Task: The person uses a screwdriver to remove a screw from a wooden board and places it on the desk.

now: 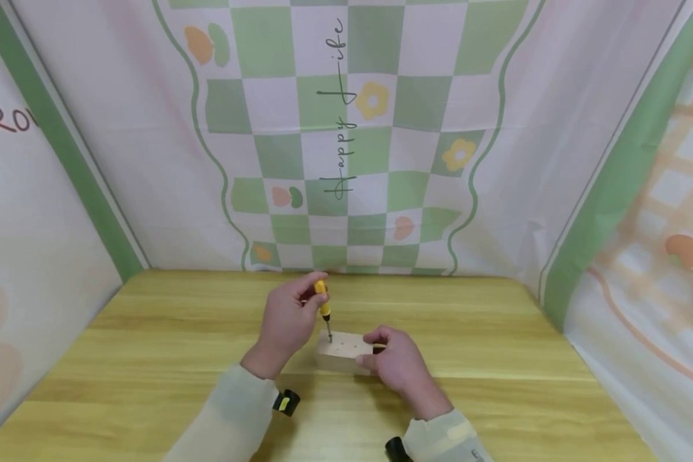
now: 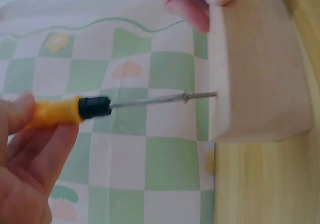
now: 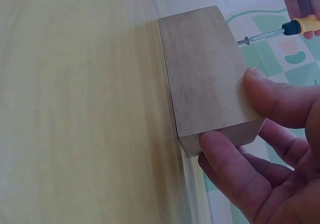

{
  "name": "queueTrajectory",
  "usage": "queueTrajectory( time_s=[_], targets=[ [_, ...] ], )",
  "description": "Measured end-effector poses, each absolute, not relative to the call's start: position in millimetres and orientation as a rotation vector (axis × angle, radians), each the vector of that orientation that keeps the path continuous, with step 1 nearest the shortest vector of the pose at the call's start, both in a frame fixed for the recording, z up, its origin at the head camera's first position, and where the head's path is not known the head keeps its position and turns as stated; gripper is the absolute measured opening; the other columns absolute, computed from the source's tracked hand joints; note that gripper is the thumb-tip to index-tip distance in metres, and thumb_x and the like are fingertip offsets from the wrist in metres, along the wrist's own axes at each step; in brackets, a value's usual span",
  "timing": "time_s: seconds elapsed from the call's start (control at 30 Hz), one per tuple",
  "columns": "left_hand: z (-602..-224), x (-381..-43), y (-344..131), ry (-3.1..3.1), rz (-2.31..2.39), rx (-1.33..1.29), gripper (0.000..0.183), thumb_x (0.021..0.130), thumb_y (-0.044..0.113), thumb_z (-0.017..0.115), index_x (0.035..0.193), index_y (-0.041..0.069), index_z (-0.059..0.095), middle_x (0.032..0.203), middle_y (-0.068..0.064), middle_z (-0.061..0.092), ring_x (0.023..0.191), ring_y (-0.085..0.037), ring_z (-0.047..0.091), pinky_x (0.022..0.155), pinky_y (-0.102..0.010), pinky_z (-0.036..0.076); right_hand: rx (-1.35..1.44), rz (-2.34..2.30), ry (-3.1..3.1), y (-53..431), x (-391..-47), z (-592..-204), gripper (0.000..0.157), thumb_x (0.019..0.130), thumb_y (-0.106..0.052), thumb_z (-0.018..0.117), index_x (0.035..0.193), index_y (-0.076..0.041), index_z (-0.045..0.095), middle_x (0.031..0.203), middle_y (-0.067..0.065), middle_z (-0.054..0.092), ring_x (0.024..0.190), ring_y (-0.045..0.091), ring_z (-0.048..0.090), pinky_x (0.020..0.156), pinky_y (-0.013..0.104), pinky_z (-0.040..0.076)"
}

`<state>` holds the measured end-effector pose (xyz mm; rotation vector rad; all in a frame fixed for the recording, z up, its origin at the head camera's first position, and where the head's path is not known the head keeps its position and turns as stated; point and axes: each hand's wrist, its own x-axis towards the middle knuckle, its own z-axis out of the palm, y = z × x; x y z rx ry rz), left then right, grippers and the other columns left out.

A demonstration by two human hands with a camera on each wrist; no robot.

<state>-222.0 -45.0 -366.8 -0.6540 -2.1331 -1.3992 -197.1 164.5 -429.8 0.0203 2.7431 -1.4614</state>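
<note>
My left hand (image 1: pixel 289 316) pinches the yellow handle of a screwdriver (image 2: pixel 57 111) between thumb and fingers. The screwdriver's tip meets the head of a screw (image 2: pixel 200 95). That screw stands in the top face of a pale wooden block (image 1: pixel 344 363), near its left end, with much of its threaded shank showing above the wood. Several small dark holes dot the top face. My right hand (image 1: pixel 401 364) grips the right end of the block, thumb and fingers curled on its sides in the right wrist view. The block rests on the table.
The wood-grain table (image 1: pixel 196 346) stretches around the block. Behind it hangs a green-and-white checked cloth (image 1: pixel 317 102), with more printed fabric (image 1: pixel 658 269) at the right side. A dark wrist camera (image 1: pixel 287 402) sits at the left sleeve.
</note>
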Motion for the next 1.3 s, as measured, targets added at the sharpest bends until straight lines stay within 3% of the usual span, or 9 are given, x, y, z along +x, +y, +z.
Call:
queueTrajectory(
  time_s=[0.2, 0.47, 0.7, 0.9, 1.1, 1.3],
  targets=[
    [-371, -215, -36, -2.025, -1.216, -0.559, 0.031, 0.083, -0.003, 0.078, 0.113, -0.001, 0.072, 0.086, -0.009, 0.068, 0.073, -0.016, 0.065, 0.062, -0.027, 0.057, 0.031, -1.455, 2.759, 164, -198, -431, 0.034, 0.077, -0.017, 0.086, 0.107, -0.011, 0.071, 0.113, 0.006, 0.066, 0.090, 0.021, 0.062, 0.068, 0.032, 0.054],
    [-369, -211, -34, -2.088, -1.204, -0.518, 0.031, 0.084, -0.002, 0.076, 0.115, 0.005, 0.074, 0.084, -0.004, 0.064, 0.072, -0.014, 0.061, 0.063, -0.026, 0.055, 0.035, -1.455, 2.757, 164, -197, -428, 0.034, 0.077, -0.017, 0.086, 0.107, -0.011, 0.071, 0.112, 0.005, 0.066, 0.093, 0.022, 0.062, 0.072, 0.035, 0.054],
    [-364, -218, -57, -2.227, -1.656, -0.822, 0.043, 0.094, -0.005, 0.065, 0.135, 0.009, 0.063, 0.115, -0.006, 0.068, 0.102, -0.022, 0.066, 0.083, -0.031, 0.056, 0.054, -1.422, 2.769, 163, -196, -427, 0.032, 0.078, -0.018, 0.086, 0.107, -0.013, 0.071, 0.116, 0.005, 0.065, 0.098, 0.023, 0.061, 0.078, 0.038, 0.053],
    [-365, -221, -61, -2.221, -1.627, -0.820, 0.034, 0.090, 0.001, 0.071, 0.122, 0.011, 0.073, 0.101, 0.000, 0.073, 0.087, -0.013, 0.068, 0.071, -0.029, 0.057, 0.033, -1.417, 2.766, 164, -195, -427, 0.033, 0.079, -0.018, 0.085, 0.108, -0.013, 0.071, 0.121, 0.007, 0.064, 0.105, 0.026, 0.059, 0.084, 0.044, 0.052],
    [-365, -217, -50, -2.143, -1.456, -0.722, 0.027, 0.085, -0.001, 0.077, 0.111, 0.007, 0.076, 0.090, 0.000, 0.073, 0.074, -0.008, 0.066, 0.062, -0.027, 0.057, 0.031, -1.460, 2.722, 164, -195, -427, 0.032, 0.079, -0.015, 0.085, 0.108, -0.012, 0.071, 0.119, 0.008, 0.064, 0.098, 0.024, 0.061, 0.073, 0.036, 0.054],
    [-364, -212, -40, -2.098, -1.276, -0.685, 0.026, 0.082, -0.004, 0.078, 0.107, 0.002, 0.074, 0.084, -0.002, 0.070, 0.070, -0.009, 0.064, 0.061, -0.024, 0.056, 0.008, -1.471, 2.716, 165, -195, -426, 0.032, 0.079, -0.014, 0.084, 0.108, -0.012, 0.072, 0.124, 0.010, 0.063, 0.105, 0.026, 0.061, 0.076, 0.036, 0.054]
  ],
)
